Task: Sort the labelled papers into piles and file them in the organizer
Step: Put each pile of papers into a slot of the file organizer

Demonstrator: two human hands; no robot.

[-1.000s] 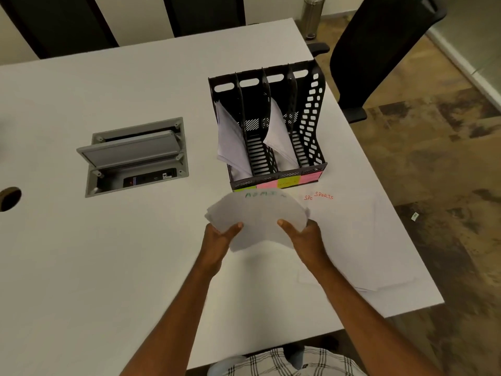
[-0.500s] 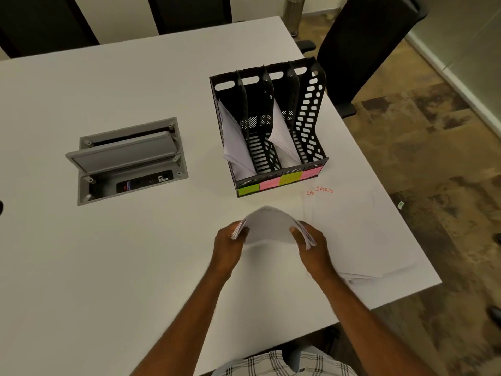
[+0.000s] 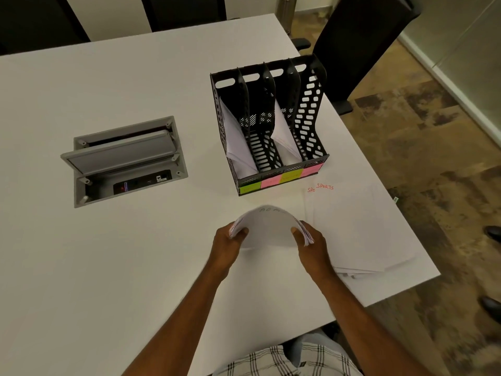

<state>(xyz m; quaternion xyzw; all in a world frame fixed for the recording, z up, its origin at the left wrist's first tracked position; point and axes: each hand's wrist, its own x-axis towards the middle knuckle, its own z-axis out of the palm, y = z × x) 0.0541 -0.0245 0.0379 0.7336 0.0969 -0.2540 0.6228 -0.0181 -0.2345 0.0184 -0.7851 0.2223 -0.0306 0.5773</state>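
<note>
**Squaring a bowed stack before filing**

Sitting far out to the left of the hands, a grey cable box (image 3: 123,161) is sunk into the white surface (image 3: 81,267), lid tipped up. The left hand (image 3: 229,245) clamps one edge of the paper stack (image 3: 268,226) and the right hand (image 3: 311,245) grips the opposite edge, pressing inward so the sheets arch upward — likely to even their edges for one slot. Ahead of both hands stands the black organizer (image 3: 271,126), its first and third compartments already holding papers, coloured labels along its front. Just right of the right hand lies a flat pile marked SPORTS (image 3: 352,226) — apparently awaiting filing.
</note>
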